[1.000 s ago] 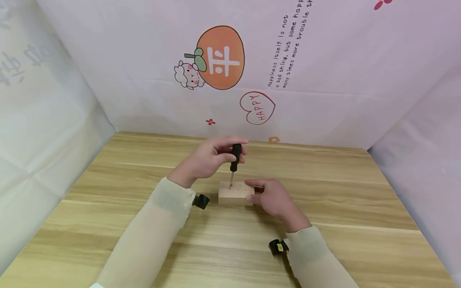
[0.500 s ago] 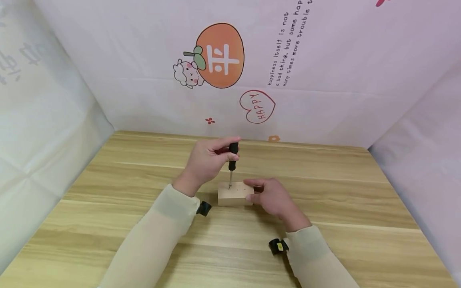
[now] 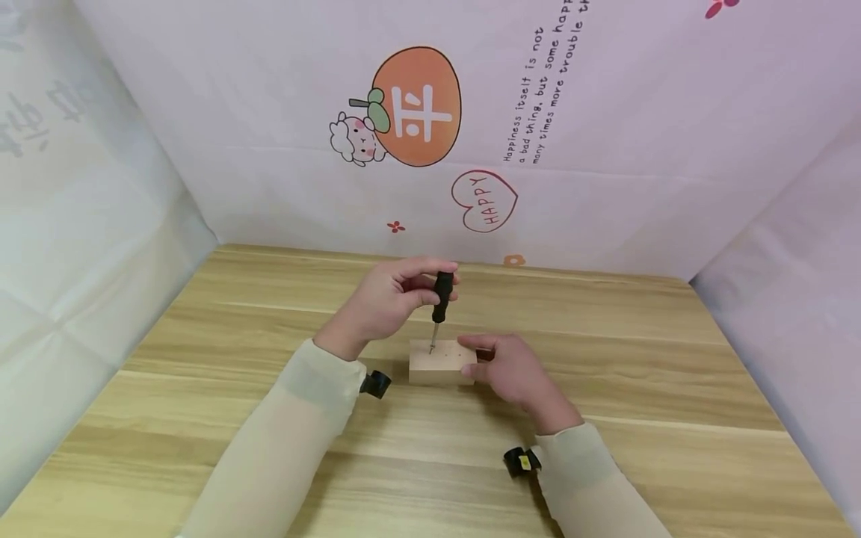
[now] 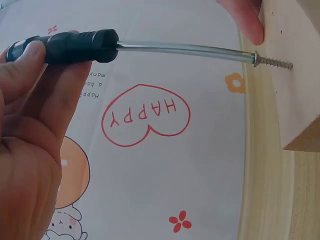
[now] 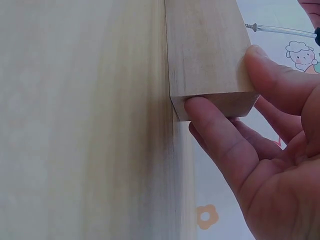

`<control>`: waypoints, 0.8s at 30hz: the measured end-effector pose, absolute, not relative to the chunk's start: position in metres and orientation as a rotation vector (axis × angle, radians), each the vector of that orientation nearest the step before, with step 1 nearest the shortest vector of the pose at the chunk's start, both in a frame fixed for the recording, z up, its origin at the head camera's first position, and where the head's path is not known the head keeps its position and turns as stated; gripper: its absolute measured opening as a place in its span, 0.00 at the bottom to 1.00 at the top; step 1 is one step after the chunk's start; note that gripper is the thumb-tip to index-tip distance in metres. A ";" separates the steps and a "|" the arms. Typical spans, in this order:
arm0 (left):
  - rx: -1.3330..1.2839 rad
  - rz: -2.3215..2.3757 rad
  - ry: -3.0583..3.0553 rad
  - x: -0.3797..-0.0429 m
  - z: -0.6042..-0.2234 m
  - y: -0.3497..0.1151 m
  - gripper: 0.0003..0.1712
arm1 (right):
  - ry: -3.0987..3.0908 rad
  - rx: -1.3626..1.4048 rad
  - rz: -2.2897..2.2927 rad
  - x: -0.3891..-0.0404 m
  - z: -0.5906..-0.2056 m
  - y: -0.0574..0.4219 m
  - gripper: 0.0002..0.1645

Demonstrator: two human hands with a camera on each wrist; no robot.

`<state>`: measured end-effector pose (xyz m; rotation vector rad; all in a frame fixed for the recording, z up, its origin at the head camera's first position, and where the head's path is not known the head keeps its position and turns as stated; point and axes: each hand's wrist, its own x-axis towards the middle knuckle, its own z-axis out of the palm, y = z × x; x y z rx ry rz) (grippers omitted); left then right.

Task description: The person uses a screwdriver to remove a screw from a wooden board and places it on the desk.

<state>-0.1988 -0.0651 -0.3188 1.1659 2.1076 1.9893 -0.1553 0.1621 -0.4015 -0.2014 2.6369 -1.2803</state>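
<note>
My left hand (image 3: 390,299) grips the black handle of a screwdriver (image 3: 442,295), thumb on one side and a forefinger over its top end. In the left wrist view the screwdriver's metal shaft meets the head of a screw (image 4: 272,62), whose point stands in a wooden block (image 4: 300,95); much of the thread shows above the surface. A few small holes mark the block's top. At the block's right end, my right hand (image 3: 514,370) holds it between thumb and fingers. The right wrist view shows the thumb on the upper edge and fingers against the end face (image 5: 225,104).
The block rests on a wood-grain table (image 3: 417,463). Behind the table hangs a white printed cloth (image 3: 605,194), with more cloth at both sides. A black wrist camera (image 3: 378,384) sits by the left cuff and another camera (image 3: 521,462) by the right.
The screwdriver's handle swung slightly left, then back right, with my left hand. My right hand and the block have stayed in place.
</note>
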 end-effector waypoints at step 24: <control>1.263 1.814 1.852 -0.210 -0.314 -0.067 0.24 | 2.634 -0.180 -1.293 -0.155 -0.401 0.163 0.25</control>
